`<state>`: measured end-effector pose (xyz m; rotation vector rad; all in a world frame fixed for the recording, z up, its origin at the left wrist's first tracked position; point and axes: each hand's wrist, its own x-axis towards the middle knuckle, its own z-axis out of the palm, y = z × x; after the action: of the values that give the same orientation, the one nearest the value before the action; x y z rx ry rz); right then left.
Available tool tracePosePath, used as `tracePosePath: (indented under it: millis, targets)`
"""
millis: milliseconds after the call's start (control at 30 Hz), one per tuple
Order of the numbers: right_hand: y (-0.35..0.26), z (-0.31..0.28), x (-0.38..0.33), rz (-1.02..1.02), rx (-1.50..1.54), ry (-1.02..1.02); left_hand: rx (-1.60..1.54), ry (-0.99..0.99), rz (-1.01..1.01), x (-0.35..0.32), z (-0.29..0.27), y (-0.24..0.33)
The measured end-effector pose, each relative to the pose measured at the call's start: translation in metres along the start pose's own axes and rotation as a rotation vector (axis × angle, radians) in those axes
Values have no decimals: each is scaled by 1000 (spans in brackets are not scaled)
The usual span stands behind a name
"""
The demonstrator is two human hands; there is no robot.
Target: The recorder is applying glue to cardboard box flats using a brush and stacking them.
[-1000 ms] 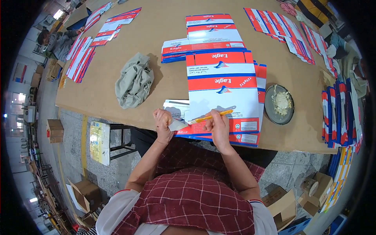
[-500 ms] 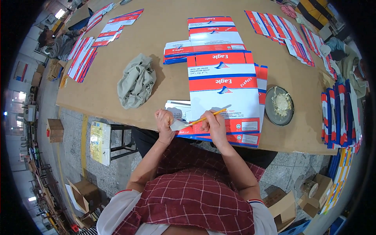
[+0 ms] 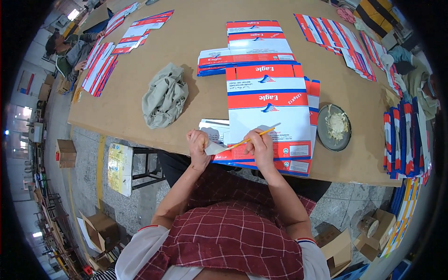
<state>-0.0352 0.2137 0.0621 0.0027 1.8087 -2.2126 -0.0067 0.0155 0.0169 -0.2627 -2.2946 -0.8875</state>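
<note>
Before me lies a stack of flat printed cartons (image 3: 268, 117), red, white and blue. My left hand (image 3: 198, 145) is closed at its lower left corner, pinching a pale triangular flap (image 3: 213, 149) that is lifted off the stack. My right hand (image 3: 260, 147) rests over the lower part of the top carton, fingers closed around a thin yellow stick (image 3: 252, 137). The stick slants, its lower left end close to the flap; whether it touches is too small to tell. Right of the stack stands a dark round dish (image 3: 344, 140) with creamy paste (image 3: 336, 124).
A crumpled grey-green cloth (image 3: 164, 95) lies left of the cartons. More flat cartons (image 3: 254, 42) lie behind, with others at the far left and far right. Folded cartons (image 3: 396, 137) stand at the right edge. A person (image 3: 63, 51) sits far left; a stool (image 3: 120, 169) stands below the table.
The whole view has shifted slightly. My right hand and the yellow stick have tilted a little; my left hand keeps its grip on the flap. The person at far left has moved an arm.
</note>
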Motion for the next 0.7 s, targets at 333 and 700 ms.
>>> tracePosePath:
  millis: [333,700]
  targets:
    - [-13,7,0,-9,-62,-41,-4,1,7,1,-1,0]
    - [-36,6,-10,-131,231,43,3,-10,-3,0,-1,1]
